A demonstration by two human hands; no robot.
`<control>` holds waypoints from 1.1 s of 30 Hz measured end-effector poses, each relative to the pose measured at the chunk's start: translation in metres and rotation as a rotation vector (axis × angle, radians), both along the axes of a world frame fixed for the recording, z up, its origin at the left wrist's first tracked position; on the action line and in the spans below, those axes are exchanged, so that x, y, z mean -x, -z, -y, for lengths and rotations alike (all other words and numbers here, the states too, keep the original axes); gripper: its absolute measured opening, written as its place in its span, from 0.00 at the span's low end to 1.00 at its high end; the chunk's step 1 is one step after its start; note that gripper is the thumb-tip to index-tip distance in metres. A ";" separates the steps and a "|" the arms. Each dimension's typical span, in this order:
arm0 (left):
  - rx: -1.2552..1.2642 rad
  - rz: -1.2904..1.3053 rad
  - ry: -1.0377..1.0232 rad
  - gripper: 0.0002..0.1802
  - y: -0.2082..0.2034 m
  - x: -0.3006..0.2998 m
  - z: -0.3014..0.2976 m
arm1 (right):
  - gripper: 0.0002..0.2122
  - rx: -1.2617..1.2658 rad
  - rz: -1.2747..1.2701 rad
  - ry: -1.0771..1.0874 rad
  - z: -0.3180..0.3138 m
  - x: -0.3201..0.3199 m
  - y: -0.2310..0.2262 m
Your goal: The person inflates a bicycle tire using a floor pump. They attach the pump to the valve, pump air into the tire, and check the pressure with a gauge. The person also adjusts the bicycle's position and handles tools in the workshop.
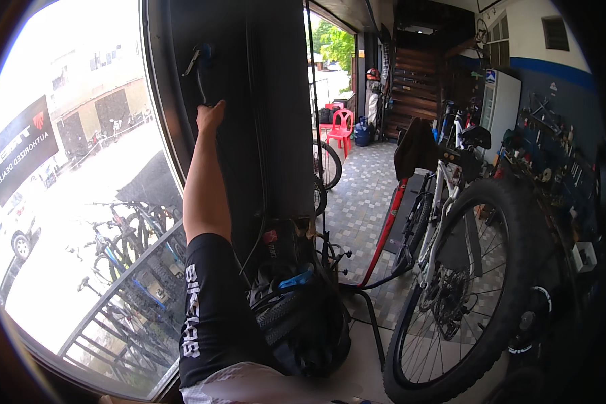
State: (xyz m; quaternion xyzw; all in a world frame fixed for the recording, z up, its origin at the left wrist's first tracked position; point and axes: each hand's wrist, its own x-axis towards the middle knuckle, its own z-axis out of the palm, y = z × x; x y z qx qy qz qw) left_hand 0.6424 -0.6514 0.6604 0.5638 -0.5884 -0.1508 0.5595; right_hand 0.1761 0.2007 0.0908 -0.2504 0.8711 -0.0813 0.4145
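My left arm, in a black sleeve with white lettering, reaches up along a dark wall panel (pixel 229 161). At its end my left hand (pixel 211 116) is closed around the lower end of a thin, dark, hose-like piece (pixel 201 91). A silvery metal piece (pixel 192 60), shaped like a lever, shows above it beside a round blue part (pixel 207 51) on the panel. The fingers are partly turned away, and the exact kind of the held piece is too small to tell. My right hand is outside the picture.
Close on the right, a bicycle with a fat black tire (pixel 398 337) is raised beside a red stand pole (pixel 386 232). Black tires and a bag (pixel 303 330) are heaped below my arm. A window (pixel 114 222) lies left; red chairs (pixel 342 125) stand farther back.
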 end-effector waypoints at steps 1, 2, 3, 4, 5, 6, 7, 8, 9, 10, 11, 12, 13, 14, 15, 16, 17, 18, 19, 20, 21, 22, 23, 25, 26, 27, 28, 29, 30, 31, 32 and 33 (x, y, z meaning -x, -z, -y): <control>0.045 -0.049 -0.038 0.53 0.007 0.008 0.010 | 0.40 -0.011 -0.003 0.047 -0.016 -0.006 -0.003; 0.132 -0.087 -0.091 0.48 0.007 0.013 0.019 | 0.40 -0.013 -0.003 0.086 -0.028 -0.012 -0.004; 0.194 -0.136 -0.050 0.45 -0.004 0.014 0.024 | 0.40 -0.021 -0.002 0.123 -0.041 -0.018 -0.004; 0.250 -0.183 -0.014 0.41 -0.017 0.011 0.026 | 0.40 -0.028 0.002 0.154 -0.055 -0.024 -0.002; 0.306 -0.192 0.006 0.38 -0.029 0.009 0.025 | 0.40 -0.032 0.008 0.178 -0.067 -0.028 0.001; 0.364 -0.196 0.025 0.34 -0.043 0.007 0.020 | 0.40 -0.039 0.012 0.197 -0.078 -0.032 0.006; 0.392 -0.165 0.036 0.30 -0.043 0.009 0.011 | 0.40 -0.062 0.013 0.225 -0.097 -0.037 0.007; 0.433 -0.134 0.053 0.26 -0.052 0.013 -0.003 | 0.40 -0.081 0.012 0.252 -0.113 -0.041 0.008; 0.426 -0.185 0.161 0.24 -0.055 0.019 -0.019 | 0.41 -0.097 0.008 0.277 -0.132 -0.046 0.010; 0.416 -0.240 0.273 0.22 -0.054 0.024 -0.038 | 0.41 -0.112 -0.002 0.304 -0.153 -0.050 0.012; 0.403 -0.298 0.385 0.20 -0.050 0.028 -0.059 | 0.41 -0.115 -0.024 0.313 -0.171 -0.049 0.013; 0.466 -0.377 0.472 0.18 -0.042 0.028 -0.078 | 0.41 -0.110 -0.054 0.305 -0.187 -0.047 0.014; 0.456 -0.356 0.480 0.18 -0.039 0.031 -0.100 | 0.41 -0.077 -0.081 0.284 -0.186 -0.046 0.020; 0.445 -0.321 0.505 0.17 -0.039 0.041 -0.125 | 0.43 -0.045 -0.132 0.270 -0.176 -0.049 0.023; 0.432 -0.334 0.604 0.16 -0.024 0.056 -0.154 | 0.38 0.008 -0.143 0.295 -0.176 -0.060 0.010; 0.395 -0.327 0.650 0.15 -0.005 0.069 -0.189 | 0.32 -0.043 -0.184 0.219 -0.181 -0.055 0.019; 0.349 -0.303 0.646 0.14 0.012 0.030 -0.217 | 0.28 -0.080 -0.185 0.108 -0.158 -0.030 0.009; 0.297 -0.401 0.613 0.14 0.042 0.027 -0.248 | 0.38 -0.037 -0.177 0.185 -0.162 -0.015 0.003; 0.208 -0.460 0.653 0.15 0.077 0.019 -0.264 | 0.37 0.003 -0.235 0.149 -0.171 -0.007 -0.003; 0.205 -0.487 0.663 0.14 0.096 0.006 -0.308 | 0.36 0.023 -0.184 0.216 -0.144 -0.006 -0.026; 0.209 -0.501 0.612 0.14 0.127 -0.005 -0.340 | 0.36 0.021 -0.149 0.233 -0.132 0.000 -0.048; 0.218 -0.466 0.748 0.13 0.162 -0.006 -0.366 | 0.36 0.015 -0.172 0.238 -0.140 0.008 -0.049; 0.196 -0.523 0.708 0.15 0.196 -0.011 -0.397 | 0.35 0.048 -0.172 0.236 -0.140 0.017 -0.054; 0.189 -0.524 0.831 0.21 0.246 -0.008 -0.471 | 0.35 0.121 -0.151 0.201 -0.154 0.041 -0.052; 0.212 -0.533 0.835 0.23 0.265 -0.002 -0.508 | 0.34 0.162 -0.132 0.171 -0.160 0.057 -0.045; 0.203 -0.520 0.851 0.25 0.285 0.000 -0.546 | 0.34 0.206 -0.114 0.140 -0.166 0.072 -0.038; 0.227 -0.507 0.894 0.23 0.296 0.007 -0.586 | 0.33 0.250 -0.098 0.130 -0.175 0.087 -0.030; 0.250 -0.495 0.952 0.22 0.302 0.011 -0.623 | 0.32 0.283 -0.094 0.071 -0.181 0.100 -0.020; 0.280 -0.488 1.012 0.20 0.301 0.024 -0.663 | 0.32 0.323 -0.101 0.008 -0.183 0.119 -0.010; 0.321 -0.509 1.000 0.19 0.301 0.042 -0.695 | 0.32 0.354 -0.112 -0.037 -0.193 0.135 -0.005; 0.373 -0.564 0.954 0.22 0.304 0.058 -0.726 | 0.31 0.344 -0.119 -0.086 -0.203 0.153 -0.001; 0.440 -0.589 0.879 0.25 0.298 0.065 -0.764 | 0.31 0.349 -0.106 -0.166 -0.195 0.167 0.004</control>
